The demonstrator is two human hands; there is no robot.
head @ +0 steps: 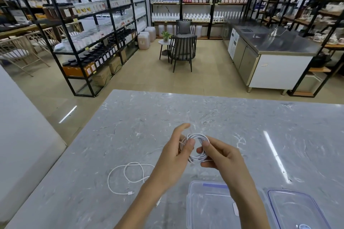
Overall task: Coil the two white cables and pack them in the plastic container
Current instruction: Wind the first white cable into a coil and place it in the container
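Both the left hand (174,156) and right hand (221,156) pinch a coiled white cable (197,148) above the counter (130,135), beyond the plastic container (208,208); the second cable (128,176) lies apparently loose, left of the container.

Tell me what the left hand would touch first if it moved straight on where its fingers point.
Probably nothing soon: the left hand points up and away over the bare table. It already holds the coiled cable; depth is unclear.

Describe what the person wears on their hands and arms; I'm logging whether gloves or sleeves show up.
Nothing worn is visible. The left hand and right hand are bare, without gloves, rings or a watch, and both forearms are uncovered down to the frame edge, with no sleeve in view.
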